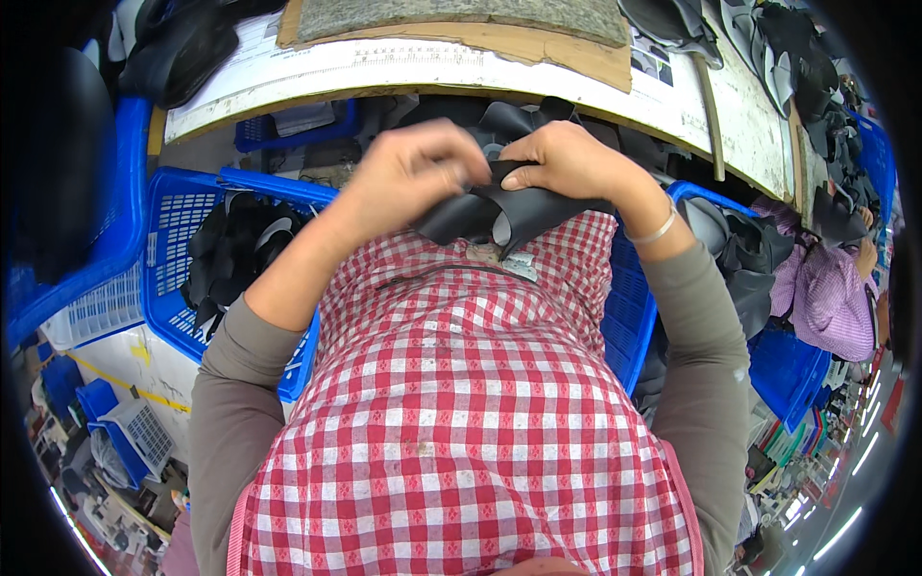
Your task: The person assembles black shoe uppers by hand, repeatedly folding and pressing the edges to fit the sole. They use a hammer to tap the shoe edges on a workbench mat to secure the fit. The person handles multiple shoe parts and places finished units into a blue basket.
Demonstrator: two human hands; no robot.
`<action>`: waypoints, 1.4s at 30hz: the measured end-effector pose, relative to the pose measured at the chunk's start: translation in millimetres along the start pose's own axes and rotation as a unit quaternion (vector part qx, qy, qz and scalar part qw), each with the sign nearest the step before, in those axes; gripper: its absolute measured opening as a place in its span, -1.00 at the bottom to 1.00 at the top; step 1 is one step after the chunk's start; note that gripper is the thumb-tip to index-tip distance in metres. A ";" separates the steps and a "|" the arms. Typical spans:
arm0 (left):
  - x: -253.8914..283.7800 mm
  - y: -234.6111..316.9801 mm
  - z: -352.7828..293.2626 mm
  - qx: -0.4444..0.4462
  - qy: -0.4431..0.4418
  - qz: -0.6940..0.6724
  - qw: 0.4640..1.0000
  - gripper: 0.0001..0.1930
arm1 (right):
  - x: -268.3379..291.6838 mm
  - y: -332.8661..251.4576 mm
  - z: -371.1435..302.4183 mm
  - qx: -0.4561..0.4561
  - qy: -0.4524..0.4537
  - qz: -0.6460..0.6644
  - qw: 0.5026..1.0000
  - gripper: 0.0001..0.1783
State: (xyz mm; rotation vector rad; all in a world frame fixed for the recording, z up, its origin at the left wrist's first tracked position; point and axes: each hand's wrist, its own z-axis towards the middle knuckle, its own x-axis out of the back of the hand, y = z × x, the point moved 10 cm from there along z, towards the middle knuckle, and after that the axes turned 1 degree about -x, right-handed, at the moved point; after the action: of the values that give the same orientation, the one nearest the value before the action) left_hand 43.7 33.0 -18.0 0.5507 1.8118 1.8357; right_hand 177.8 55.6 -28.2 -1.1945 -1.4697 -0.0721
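Note:
Above my lap I hold a floppy black leather-like piece (547,211) with a pale underside, which looks like a shoe upper. Its near part rests over my red-and-white checked apron (461,384). My right hand (562,161) pinches its upper edge between thumb and fingers. My left hand (413,173) is at the same edge, its fingers curled and smeared by motion. Whether those fingers grip the piece is not clear. More black pieces (509,117) lie just beyond my hands, under the table edge.
A white worktable (403,82) with a grey slab (461,17) on brown board crosses the far side. Blue baskets (173,278) of black pieces stand left and right. A wooden stick (709,115) juts off the table. At right sits a person in a purple checked sleeve (831,302).

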 end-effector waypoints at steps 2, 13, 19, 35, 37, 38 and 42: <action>28.3 -1.6 7.7 0.053 0.093 0.219 0.970 -0.80 | 8.1 -10.3 -13.9 -0.007 0.071 -0.034 0.997 -0.63; -14.0 -25.7 21.9 0.103 -0.041 0.161 0.981 -0.75 | 19.8 -47.9 -51.3 -0.055 0.299 -0.153 0.940 -0.81; -9.9 -49.8 1.2 0.208 0.059 -0.091 0.972 -0.78 | 26.7 -52.1 -59.5 -0.039 0.289 -0.097 0.952 -0.78; -11.1 -43.8 -9.9 0.161 0.078 -0.025 0.984 -0.78 | 25.1 -29.2 -43.4 -0.084 0.238 0.004 0.968 -0.66; -12.0 -44.7 -11.6 0.162 0.083 -0.037 0.983 -0.77 | 24.4 -28.8 -42.8 -0.084 0.238 0.007 0.968 -0.66; -11.8 -44.4 -11.8 0.159 0.089 -0.040 0.982 -0.77 | 24.7 -29.0 -42.7 -0.082 0.241 0.007 0.967 -0.66; -12.7 -45.7 -13.2 0.167 0.094 -0.045 0.980 -0.76 | 19.8 -24.8 -40.2 -0.090 0.225 0.006 0.970 -0.64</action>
State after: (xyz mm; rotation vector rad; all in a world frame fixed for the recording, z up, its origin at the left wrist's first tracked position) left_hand 48.8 14.3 -63.3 0.4148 2.2556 1.5773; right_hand 193.3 30.3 13.6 -1.2347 -1.0716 -0.4481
